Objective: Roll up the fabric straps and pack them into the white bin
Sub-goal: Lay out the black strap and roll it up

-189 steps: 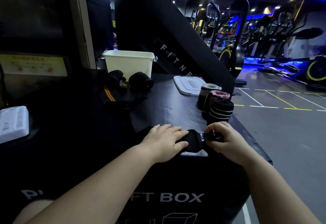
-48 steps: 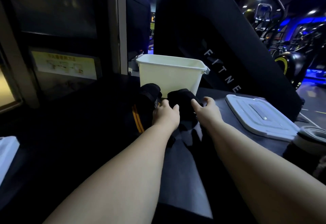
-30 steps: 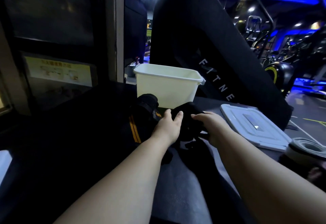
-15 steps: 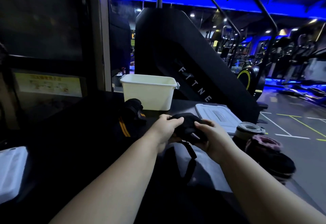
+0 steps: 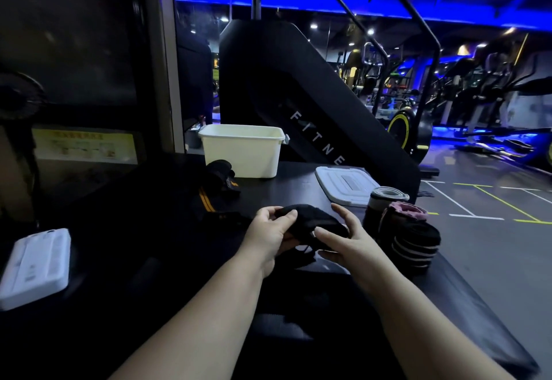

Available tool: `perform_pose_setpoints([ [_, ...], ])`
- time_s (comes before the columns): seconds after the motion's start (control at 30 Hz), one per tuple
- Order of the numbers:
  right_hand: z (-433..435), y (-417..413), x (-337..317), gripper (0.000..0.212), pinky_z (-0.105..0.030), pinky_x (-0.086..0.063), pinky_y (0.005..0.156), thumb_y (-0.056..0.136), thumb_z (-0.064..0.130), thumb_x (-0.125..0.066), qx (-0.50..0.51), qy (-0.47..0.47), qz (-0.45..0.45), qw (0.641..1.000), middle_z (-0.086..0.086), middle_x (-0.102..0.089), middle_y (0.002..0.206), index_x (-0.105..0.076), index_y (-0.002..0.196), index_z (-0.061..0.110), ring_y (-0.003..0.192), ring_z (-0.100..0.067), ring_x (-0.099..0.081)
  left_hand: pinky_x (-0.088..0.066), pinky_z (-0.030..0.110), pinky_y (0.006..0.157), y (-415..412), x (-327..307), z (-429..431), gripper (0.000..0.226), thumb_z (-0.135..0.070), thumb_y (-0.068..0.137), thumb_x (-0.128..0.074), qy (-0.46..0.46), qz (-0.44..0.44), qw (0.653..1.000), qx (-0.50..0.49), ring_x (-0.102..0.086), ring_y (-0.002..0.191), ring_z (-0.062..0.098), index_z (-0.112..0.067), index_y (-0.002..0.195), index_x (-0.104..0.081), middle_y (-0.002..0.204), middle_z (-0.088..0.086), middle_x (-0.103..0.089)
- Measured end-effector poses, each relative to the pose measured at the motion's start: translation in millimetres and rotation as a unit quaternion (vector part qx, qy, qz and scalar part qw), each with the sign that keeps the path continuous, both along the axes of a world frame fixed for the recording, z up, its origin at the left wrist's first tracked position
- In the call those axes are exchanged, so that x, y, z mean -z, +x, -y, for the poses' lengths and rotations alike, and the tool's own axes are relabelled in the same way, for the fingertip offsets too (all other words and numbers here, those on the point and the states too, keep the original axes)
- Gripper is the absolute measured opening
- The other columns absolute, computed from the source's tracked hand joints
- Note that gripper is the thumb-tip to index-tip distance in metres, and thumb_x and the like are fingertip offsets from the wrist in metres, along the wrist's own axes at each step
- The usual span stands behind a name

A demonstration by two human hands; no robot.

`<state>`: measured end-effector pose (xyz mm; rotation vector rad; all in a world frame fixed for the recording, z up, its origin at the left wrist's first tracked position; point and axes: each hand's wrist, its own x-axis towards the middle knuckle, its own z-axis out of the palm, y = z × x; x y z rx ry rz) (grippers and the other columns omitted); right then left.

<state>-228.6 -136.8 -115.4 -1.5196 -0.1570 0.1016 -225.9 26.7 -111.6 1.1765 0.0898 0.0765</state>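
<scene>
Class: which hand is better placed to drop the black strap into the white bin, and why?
Probably the left hand: it grips the black strap on the side nearer the white bin. The right hand also holds it, but sits beside the rolled straps.

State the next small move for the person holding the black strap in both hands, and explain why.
Probably wind the loose tail in tight. The left hand and right hand grip the black strap, and the tail hangs beneath it, so the roll looks unfinished, not ready for the white bin.
</scene>
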Motion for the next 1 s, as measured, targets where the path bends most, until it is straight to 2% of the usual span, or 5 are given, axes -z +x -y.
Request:
perform_pose_setpoints([
  [0.23, 4.3, -20.6, 8.4, 0.072, -0.037, -0.059, 0.082, 0.059, 0.04, -0.09, 0.027, -0.047, 0.036, 0.998, -0.004, -0.068, 0.113, -0.058, 0.124, 0.037, 0.098, -0.022, -0.07, -0.054, 0.025, 0.048, -14.8, -3.4, 16.5, 0.034, -0.012, 0.089, -0.069, -0.022, -0.02, 0.999, -0.033, -0.065, 0.06, 0.015, -0.009, 0.107, -0.04, 0.091, 0.011, -0.058],
  [0.47, 8.4, -23.4, 13.2, 0.011, -0.034, -0.053, 0.08, 0.08, 0.011, -0.077, 0.135, 0.002, 0.097, 0.986, -0.003, -0.073, 0.08, -0.073, 0.091, 0.011, 0.075, -0.014, -0.065, -0.056, 0.03, 0.057, -27.0, 5.6, 19.7, 0.043, -0.011, 0.086, -0.071, 0.005, 0.011, 1.0, 0.013, -0.068, 0.066, 0.021, -0.018, 0.114, -0.04, 0.109, 0.013, -0.058],
  [0.67, 10.1, -31.9, 8.8, 0.012, -0.024, -0.053, 0.071, 0.092, 0.019, -0.064, 0.11, 0.074, 0.061, 0.989, -0.008, -0.07, 0.083, -0.066, 0.093, 0.007, 0.076, -0.014, -0.067, -0.05, 0.031, 0.096, -30.2, 13.5, 3.7, 0.039, -0.025, 0.079, -0.079, 0.229, 0.097, 0.968, 0.023, -0.055, 0.111, 0.011, -0.027, 0.112, -0.06, 0.124, -0.006, -0.044],
  [0.83, 12.0, -34.5, 3.1, 0.008, -0.025, -0.05, 0.065, 0.095, 0.022, -0.061, 0.105, 0.077, 0.054, 0.99, -0.003, -0.069, 0.083, -0.06, 0.093, 0.014, 0.073, -0.015, -0.069, -0.052, 0.041, 0.083, -27.9, 10.2, -0.8, 0.017, -0.034, 0.085, -0.072, 0.196, 0.101, 0.975, -0.025, -0.064, 0.083, 0.024, -0.022, 0.077, -0.064, 0.093, 0.005, -0.066],
  [1.0, 23.9, -31.6, 5.7, 0.004, -0.029, -0.049, 0.07, 0.095, 0.013, -0.059, 0.119, 0.083, 0.06, 0.988, 0.001, -0.069, 0.082, -0.058, 0.096, 0.016, 0.077, -0.019, -0.067, -0.055, 0.051, 0.08, -24.3, 12.1, -5.3, 0.021, -0.032, 0.089, -0.068, 0.177, 0.071, 0.977, -0.093, -0.064, 0.079, 0.028, -0.014, 0.085, -0.06, 0.083, 0.009, -0.066],
])
